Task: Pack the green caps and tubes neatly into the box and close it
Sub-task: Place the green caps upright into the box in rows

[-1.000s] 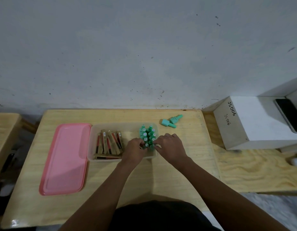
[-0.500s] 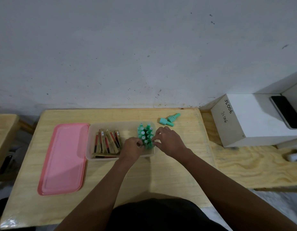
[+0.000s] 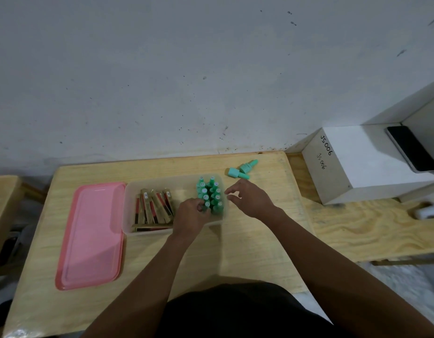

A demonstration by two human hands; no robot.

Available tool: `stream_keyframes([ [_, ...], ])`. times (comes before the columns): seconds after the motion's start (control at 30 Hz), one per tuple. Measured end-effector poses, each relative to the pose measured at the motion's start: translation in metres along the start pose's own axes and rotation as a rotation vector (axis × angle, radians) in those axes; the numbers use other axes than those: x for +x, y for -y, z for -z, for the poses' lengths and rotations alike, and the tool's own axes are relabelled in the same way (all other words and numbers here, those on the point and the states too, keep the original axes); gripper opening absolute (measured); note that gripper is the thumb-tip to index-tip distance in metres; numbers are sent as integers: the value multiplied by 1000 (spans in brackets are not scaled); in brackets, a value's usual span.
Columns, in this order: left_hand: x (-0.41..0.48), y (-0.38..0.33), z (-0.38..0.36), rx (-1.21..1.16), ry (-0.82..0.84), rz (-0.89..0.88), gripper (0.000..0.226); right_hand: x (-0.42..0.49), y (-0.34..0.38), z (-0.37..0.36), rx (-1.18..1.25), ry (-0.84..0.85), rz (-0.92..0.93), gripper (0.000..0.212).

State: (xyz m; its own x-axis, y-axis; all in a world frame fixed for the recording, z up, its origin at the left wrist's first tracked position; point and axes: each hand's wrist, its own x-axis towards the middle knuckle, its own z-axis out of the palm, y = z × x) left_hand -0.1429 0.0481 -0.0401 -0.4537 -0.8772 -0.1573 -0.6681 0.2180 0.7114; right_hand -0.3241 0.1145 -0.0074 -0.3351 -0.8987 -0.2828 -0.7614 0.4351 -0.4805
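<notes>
- Small mint-green plastic caps (image 3: 210, 195) stand upright in tight rows at the right end of a translucent rectangular plastic box (image 3: 147, 232). Light, hard and smooth, they look quick to topple, and are probably best pinched at the narrow top or steadied from the sides.
- The left hand (image 3: 190, 217) reaches into the box, its fingers (image 3: 198, 207) curled round a cap at the near-left corner of the cluster.
- The right hand (image 3: 251, 198) hovers just beside the box's right wall, its fingers (image 3: 231, 190) apart, loosely bent and holding nothing.
- Two loose mint-green pieces (image 3: 242, 169) lie on their sides, touching each other, beyond the box's far right corner and not yet packed. Being round-bodied, they may roll when nudged.
- Slim gold-and-red tubes (image 3: 153, 207) lean in a row at the box's left end and look rigid. One lies flat along the near wall.
- A flat pink plastic lid (image 3: 89, 236), glossy and round-cornered, rests just beside the open box on its left.
- All sit on a pale, grained wooden surface (image 3: 247, 252). To the right stands a white cardboard carton (image 3: 357, 172) with pen markings, and a dark smartphone (image 3: 411, 148) lies on top of it.
</notes>
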Motion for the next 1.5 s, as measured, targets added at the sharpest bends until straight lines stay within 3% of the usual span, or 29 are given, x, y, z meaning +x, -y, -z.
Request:
stream_keyframes([
  [0.27,1,0,-3,-17,-6,59,32,-13,-12,-15,368,62,-92,22],
  [0.7,2,2,4,3,58,61,33,-23,-43,-22,459,-40,-180,21],
  [0.9,4,-8,28,132,-55,-99,31,-19,-76,-11,471,-99,-271,18],
  [1.1,40,-52,27,211,-187,-448,19,3,-101,11,330,-119,-342,25],
  [1.23,79,-87,-2,384,-29,-541,24,31,-112,28,229,-87,-319,32],
  [1.37,112,-103,-39,607,263,-414,38,67,-121,40,109,-60,-205,39],
  [1.5,134,-107,-65,871,412,-349,43,101,-124,43,-70,4,-103,45],
])
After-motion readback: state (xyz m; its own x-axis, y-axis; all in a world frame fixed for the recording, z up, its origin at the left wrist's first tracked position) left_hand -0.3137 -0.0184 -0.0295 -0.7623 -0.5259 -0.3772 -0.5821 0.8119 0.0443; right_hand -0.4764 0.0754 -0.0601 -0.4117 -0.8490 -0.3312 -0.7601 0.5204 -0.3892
